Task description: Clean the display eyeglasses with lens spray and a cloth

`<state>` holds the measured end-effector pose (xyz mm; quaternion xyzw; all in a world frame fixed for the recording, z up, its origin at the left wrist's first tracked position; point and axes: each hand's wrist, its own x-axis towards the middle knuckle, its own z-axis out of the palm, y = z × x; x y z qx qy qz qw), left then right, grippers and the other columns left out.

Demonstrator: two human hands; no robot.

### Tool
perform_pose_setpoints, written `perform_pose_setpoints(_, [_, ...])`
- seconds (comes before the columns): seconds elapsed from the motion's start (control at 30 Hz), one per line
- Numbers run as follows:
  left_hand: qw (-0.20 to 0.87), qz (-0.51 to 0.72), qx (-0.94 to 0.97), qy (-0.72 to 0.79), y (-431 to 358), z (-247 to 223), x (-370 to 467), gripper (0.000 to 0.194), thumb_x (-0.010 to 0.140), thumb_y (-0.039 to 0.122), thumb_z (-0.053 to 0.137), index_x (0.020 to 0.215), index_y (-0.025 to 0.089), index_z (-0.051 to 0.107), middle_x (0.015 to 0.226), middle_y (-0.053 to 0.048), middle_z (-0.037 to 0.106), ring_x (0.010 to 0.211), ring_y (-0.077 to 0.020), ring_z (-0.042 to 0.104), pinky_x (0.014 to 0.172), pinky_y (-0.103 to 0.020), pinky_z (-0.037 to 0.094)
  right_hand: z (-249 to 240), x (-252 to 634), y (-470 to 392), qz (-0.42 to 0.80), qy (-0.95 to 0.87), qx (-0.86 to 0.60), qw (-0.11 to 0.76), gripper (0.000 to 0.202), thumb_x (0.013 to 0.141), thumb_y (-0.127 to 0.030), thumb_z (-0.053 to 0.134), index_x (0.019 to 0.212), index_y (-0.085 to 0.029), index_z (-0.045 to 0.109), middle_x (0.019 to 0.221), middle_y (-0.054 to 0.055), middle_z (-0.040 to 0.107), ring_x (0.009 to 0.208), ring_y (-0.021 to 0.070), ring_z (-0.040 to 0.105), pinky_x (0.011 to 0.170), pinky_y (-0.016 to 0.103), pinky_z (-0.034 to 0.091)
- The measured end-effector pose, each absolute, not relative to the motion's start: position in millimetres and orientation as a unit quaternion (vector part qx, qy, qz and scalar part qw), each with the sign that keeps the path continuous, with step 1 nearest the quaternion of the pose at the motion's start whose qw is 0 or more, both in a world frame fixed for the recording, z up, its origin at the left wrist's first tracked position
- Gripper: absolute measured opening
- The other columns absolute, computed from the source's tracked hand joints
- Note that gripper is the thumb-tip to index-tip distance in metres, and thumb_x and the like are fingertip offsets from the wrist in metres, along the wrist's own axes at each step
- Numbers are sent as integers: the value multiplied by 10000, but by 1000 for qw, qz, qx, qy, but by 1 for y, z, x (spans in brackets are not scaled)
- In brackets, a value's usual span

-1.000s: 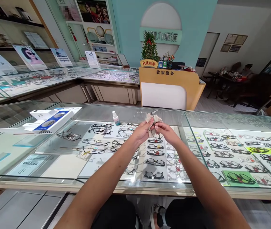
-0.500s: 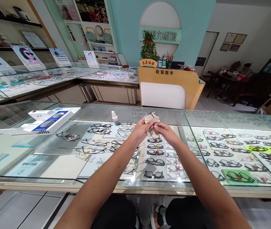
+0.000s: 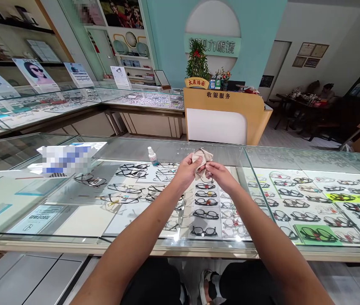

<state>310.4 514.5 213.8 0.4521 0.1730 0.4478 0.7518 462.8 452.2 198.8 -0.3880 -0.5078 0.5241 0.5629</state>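
Observation:
My left hand [image 3: 188, 169] is closed on a crumpled beige cleaning cloth [image 3: 207, 156], thumb pressed on top. Part of a thin-rimmed pair of glasses [image 3: 202, 150] shows at the cloth's upper edge; the rest is covered by cloth and fingers. My right hand [image 3: 218, 174] meets the left at the cloth's right side, its fingers pinched on the glasses, though the exact grip is small and partly hidden. Both hands are above the glass display counter [image 3: 129, 148]. Left of them, a small white spray bottle [image 3: 152, 156] with a blue lower part stands upright on the glass.
Rows of spectacle frames [image 3: 205, 214] lie inside the counter under glass. An opened white and blue box [image 3: 56, 165] rests at the counter's left. Beyond stand a wooden cashier desk [image 3: 221, 101] and further display cases [image 3: 154, 101]. A person sits at the far right table.
The cloth has turned and spread slightly between my hands, showing more of its upper side. My right fingers have shifted a little. The bottle and box stay in place.

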Motion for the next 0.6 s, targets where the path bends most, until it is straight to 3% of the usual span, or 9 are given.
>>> perform_pose_setpoints(0.13, [734, 453, 475, 178, 514, 213, 310, 468, 702, 403, 977, 936, 172, 643, 709, 33, 603, 568, -94, 537, 557, -243, 484, 198, 461, 452, 519, -518, -389, 557, 385, 856, -594, 781, 948, -220, 779, 970, 50, 732, 717, 148, 473, 718, 320, 431])
perform_pose_setpoints(0.43, [698, 472, 492, 217, 519, 209, 311, 473, 805, 579, 866, 849, 186, 609, 588, 43, 568, 447, -76, 466, 448, -210, 389, 207, 458, 446, 485, -564, -420, 520, 374, 876, -596, 741, 926, -226, 775, 958, 40, 705, 736, 162, 474, 729, 333, 407])
perform_pose_setpoints(0.6, [716, 450, 494, 199, 527, 212, 307, 503, 772, 607, 878, 823, 158, 654, 636, -10, 650, 523, -123, 579, 530, -253, 487, 204, 464, 450, 504, -537, -401, 545, 348, 889, -563, 746, 925, -218, 779, 999, 51, 727, 751, 160, 481, 745, 325, 409])
